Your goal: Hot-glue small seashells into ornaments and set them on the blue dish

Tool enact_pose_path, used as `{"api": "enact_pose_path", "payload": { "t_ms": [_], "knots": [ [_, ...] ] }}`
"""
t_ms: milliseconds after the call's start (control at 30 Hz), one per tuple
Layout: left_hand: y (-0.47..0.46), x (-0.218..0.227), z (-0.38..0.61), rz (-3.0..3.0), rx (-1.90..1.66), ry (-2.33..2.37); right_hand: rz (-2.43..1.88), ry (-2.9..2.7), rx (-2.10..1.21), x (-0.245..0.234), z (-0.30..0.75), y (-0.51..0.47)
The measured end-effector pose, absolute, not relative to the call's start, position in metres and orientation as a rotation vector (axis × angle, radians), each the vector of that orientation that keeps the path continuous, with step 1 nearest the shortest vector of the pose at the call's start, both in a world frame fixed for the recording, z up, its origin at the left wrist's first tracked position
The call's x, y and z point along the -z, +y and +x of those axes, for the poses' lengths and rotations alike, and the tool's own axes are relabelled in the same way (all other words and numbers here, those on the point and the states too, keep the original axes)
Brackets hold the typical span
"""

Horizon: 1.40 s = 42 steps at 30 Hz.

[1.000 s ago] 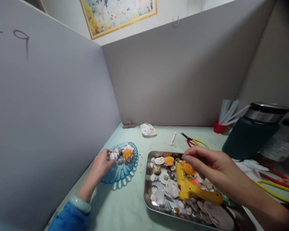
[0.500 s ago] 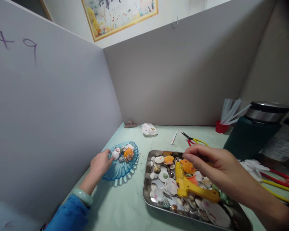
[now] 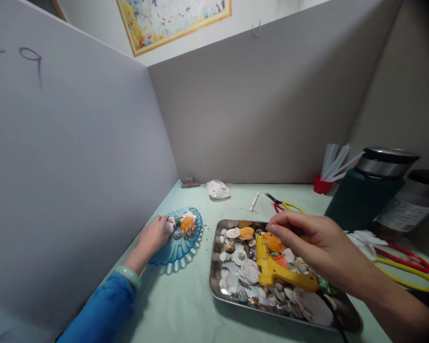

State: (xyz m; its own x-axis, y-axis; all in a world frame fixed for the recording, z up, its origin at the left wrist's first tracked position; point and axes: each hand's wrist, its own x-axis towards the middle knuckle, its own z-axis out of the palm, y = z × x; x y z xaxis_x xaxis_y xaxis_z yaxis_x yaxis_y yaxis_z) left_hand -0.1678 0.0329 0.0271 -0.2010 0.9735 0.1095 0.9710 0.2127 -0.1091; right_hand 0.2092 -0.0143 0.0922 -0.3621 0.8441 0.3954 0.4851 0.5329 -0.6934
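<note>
At the left rim of the blue scalloped plate (image 3: 173, 248), my left hand (image 3: 153, 237) is closed, its fingers against a whitish shell (image 3: 170, 224). An orange shell (image 3: 188, 225) and small spiny shells lie on the plate close by. My right hand (image 3: 312, 240) hovers above the metal tray (image 3: 214, 281), thumb and index finger pinched together; whatever is between them is hidden or too small to tell. A yellow hot glue gun (image 3: 268, 267) lies across the many shells in that tray, below my right hand.
Scissors (image 3: 284, 205), a white marker (image 3: 254, 202) and a plastic packet (image 3: 218, 189) lie toward the back. On the right stand a red cup of glue sticks (image 3: 322, 185), a dark green bottle (image 3: 366, 195) and a jar. Red and yellow handles (image 3: 407, 267) lie beside white scraps.
The view has shifted slightly to the right. My left fingers have closed further over the whitish shell at the plate. My right hand keeps its pinch above the tray.
</note>
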Motion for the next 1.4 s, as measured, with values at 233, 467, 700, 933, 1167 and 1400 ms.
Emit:
{"api": "enact_pose_path", "payload": {
  "t_ms": [233,467,700,933,1167,1400],
  "knots": [
    [0.026,-0.028,-0.172,-1.912,-0.051,-2.271,-1.068,-2.018,-0.591,-0.09,0.209,-0.01],
    [0.023,-0.027,-0.176,-1.946,-0.066,-2.27,-1.057,-2.04,-0.589,-0.091,0.205,-0.012],
    [0.013,-0.025,-0.176,-1.981,0.054,-2.192,-1.112,-2.132,-0.554,-0.089,0.21,-0.014],
    [0.006,-0.025,-0.125,-2.261,0.588,-1.753,-1.387,-2.432,-0.296,-0.063,0.243,-0.021],
    [0.014,-0.03,-0.035,-2.794,0.419,-1.382,-1.438,-2.556,-0.138,-0.027,0.225,-0.026],
    [0.046,-0.025,-0.002,-2.802,0.266,-1.335,-1.297,-2.269,-0.531,-0.028,0.247,-0.025]
  ]
}}
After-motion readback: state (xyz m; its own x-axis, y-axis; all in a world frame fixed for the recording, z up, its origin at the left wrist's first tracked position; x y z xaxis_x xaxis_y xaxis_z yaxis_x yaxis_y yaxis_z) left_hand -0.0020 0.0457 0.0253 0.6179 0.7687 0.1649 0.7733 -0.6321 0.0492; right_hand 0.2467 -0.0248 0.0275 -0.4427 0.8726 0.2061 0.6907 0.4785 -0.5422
